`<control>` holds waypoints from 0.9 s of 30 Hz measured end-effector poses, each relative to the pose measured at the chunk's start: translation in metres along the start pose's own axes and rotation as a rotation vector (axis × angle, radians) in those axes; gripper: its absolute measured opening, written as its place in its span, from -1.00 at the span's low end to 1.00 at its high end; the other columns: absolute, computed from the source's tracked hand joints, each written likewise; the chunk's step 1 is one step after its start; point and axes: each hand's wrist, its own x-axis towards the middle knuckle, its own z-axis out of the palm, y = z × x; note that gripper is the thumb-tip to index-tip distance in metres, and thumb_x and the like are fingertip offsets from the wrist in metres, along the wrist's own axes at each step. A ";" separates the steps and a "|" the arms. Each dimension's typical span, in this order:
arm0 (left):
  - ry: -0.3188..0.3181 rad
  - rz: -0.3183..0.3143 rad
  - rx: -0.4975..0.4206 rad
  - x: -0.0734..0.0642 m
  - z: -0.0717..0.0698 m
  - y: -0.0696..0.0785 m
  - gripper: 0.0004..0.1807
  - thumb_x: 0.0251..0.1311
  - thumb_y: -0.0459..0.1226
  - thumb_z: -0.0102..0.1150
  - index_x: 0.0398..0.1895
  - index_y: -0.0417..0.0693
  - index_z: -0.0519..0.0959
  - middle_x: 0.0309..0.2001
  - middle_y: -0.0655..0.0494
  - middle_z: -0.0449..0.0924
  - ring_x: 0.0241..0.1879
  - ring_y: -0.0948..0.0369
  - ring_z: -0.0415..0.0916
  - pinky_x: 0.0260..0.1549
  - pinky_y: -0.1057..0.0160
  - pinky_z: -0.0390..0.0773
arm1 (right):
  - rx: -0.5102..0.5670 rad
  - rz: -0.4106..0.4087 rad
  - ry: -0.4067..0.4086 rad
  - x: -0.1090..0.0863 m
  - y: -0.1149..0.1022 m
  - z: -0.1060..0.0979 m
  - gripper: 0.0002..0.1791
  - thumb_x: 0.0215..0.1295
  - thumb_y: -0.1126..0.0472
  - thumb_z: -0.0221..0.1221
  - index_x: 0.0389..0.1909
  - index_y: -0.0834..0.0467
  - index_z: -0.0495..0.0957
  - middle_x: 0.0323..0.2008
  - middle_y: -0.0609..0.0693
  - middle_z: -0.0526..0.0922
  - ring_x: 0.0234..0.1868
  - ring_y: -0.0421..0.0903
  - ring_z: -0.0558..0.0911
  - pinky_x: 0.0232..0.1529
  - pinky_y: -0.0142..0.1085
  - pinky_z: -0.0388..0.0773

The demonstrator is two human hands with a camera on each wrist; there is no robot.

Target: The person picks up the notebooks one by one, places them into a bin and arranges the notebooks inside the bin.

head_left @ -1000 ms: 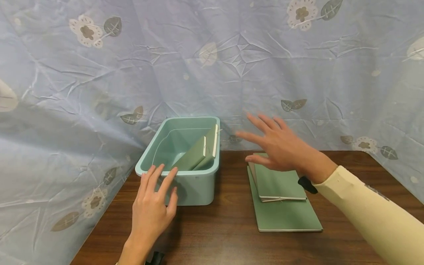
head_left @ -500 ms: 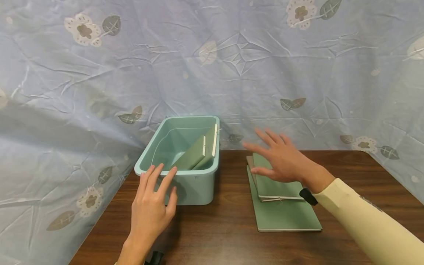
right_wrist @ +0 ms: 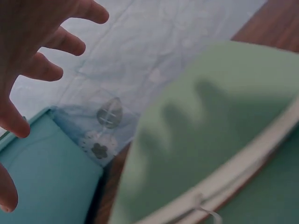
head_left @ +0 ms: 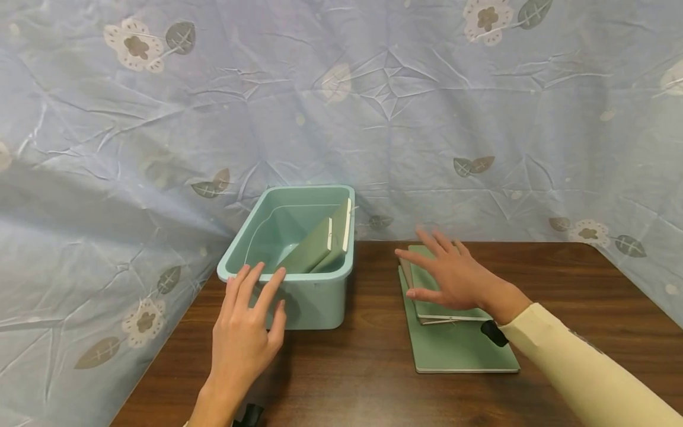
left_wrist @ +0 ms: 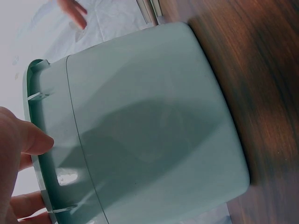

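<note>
My left hand (head_left: pixel 245 332) rests its relaxed fingers at the front rim of a pale teal plastic bin (head_left: pixel 315 302). In the left wrist view its thumb (left_wrist: pixel 39 140) lies by the outside of that rim. Two green notebooks (head_left: pixel 308 249) lean inside the bin, white page edges showing. My right hand (head_left: pixel 453 279), fingers spread and holding nothing, hovers over a stack of green notebooks. The smaller top notebook (head_left: pixel 445 311) is partly hidden by the hand and casts a white edge with a thin string. A larger green notebook (head_left: pixel 459 353) lies beneath.
A brown wood-grain table (head_left: pixel 363 379) bears the bin on the left and the stack on the right. Behind it hangs a wrinkled blue-grey cloth (head_left: pixel 395 148) with flower and leaf prints, close to the bin's back.
My right hand has come down and slightly to the right, lower over the notebook stack. The left hand stays at the bin's rim, and the bin and notebooks keep their places.
</note>
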 end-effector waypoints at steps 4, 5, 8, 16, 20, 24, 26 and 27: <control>-0.014 -0.008 0.002 0.000 -0.001 0.000 -0.40 0.12 -0.28 0.21 0.31 0.07 0.51 0.26 -0.22 0.47 0.33 -0.18 0.33 0.35 -0.26 0.29 | 0.042 0.019 -0.048 -0.002 0.000 0.014 -0.13 0.23 -0.53 -0.06 0.53 -0.37 0.02 0.59 0.13 -0.15 0.54 0.33 0.01 0.28 0.50 0.11; -0.016 -0.008 0.002 0.000 -0.002 0.001 -0.41 0.12 -0.28 0.20 0.31 0.06 0.51 0.26 -0.23 0.47 0.33 -0.18 0.32 0.35 -0.25 0.28 | 0.054 0.021 -0.063 -0.002 0.000 0.018 -0.12 0.23 -0.53 -0.05 0.53 -0.38 0.00 0.60 0.12 -0.16 0.54 0.35 0.01 0.28 0.51 0.09; -0.014 -0.009 -0.004 0.000 -0.001 0.001 -0.41 0.10 -0.28 0.21 0.29 0.06 0.52 0.25 -0.23 0.47 0.33 -0.18 0.31 0.35 -0.23 0.28 | 0.083 0.033 -0.105 -0.003 0.001 0.027 -0.11 0.23 -0.53 -0.06 0.54 -0.39 -0.04 0.60 0.12 -0.17 0.53 0.39 -0.03 0.30 0.53 0.03; 0.000 -0.007 -0.002 0.002 0.000 0.004 -0.39 0.07 -0.31 0.23 0.29 0.05 0.52 0.25 -0.23 0.48 0.32 -0.18 0.33 0.35 -0.24 0.28 | 0.120 0.106 -0.204 -0.011 0.004 0.046 -0.06 0.17 -0.56 -0.03 0.54 -0.37 -0.04 0.59 0.16 -0.14 0.53 0.43 -0.08 0.27 0.57 -0.04; -0.007 -0.011 0.006 0.003 0.000 0.005 -0.40 0.09 -0.30 0.22 0.30 0.06 0.51 0.25 -0.23 0.47 0.33 -0.18 0.32 0.36 -0.24 0.28 | 0.135 0.129 -0.264 -0.015 0.006 0.056 -0.04 0.16 -0.55 0.00 0.55 -0.36 -0.05 0.59 0.16 -0.17 0.54 0.42 -0.13 0.25 0.59 -0.09; -0.005 -0.010 0.007 0.003 0.000 0.006 -0.40 0.10 -0.29 0.21 0.30 0.06 0.51 0.25 -0.23 0.48 0.32 -0.18 0.33 0.35 -0.25 0.28 | 0.142 0.137 -0.292 -0.017 0.006 0.060 -0.01 0.14 -0.56 0.00 0.56 -0.34 -0.06 0.60 0.16 -0.19 0.54 0.43 -0.14 0.22 0.62 -0.10; -0.006 -0.010 0.007 0.003 0.000 0.006 -0.40 0.10 -0.29 0.21 0.30 0.06 0.51 0.25 -0.23 0.48 0.32 -0.18 0.33 0.35 -0.25 0.29 | 0.148 0.139 -0.290 -0.017 0.006 0.061 0.00 0.14 -0.57 0.00 0.56 -0.34 -0.07 0.60 0.16 -0.20 0.53 0.45 -0.14 0.21 0.64 -0.10; -0.005 -0.009 0.006 0.002 0.001 0.006 -0.40 0.09 -0.30 0.21 0.30 0.06 0.51 0.25 -0.23 0.48 0.32 -0.19 0.33 0.35 -0.25 0.29 | 0.149 0.140 -0.290 -0.017 0.006 0.061 0.00 0.13 -0.57 0.00 0.56 -0.34 -0.07 0.60 0.16 -0.21 0.53 0.45 -0.14 0.20 0.65 -0.11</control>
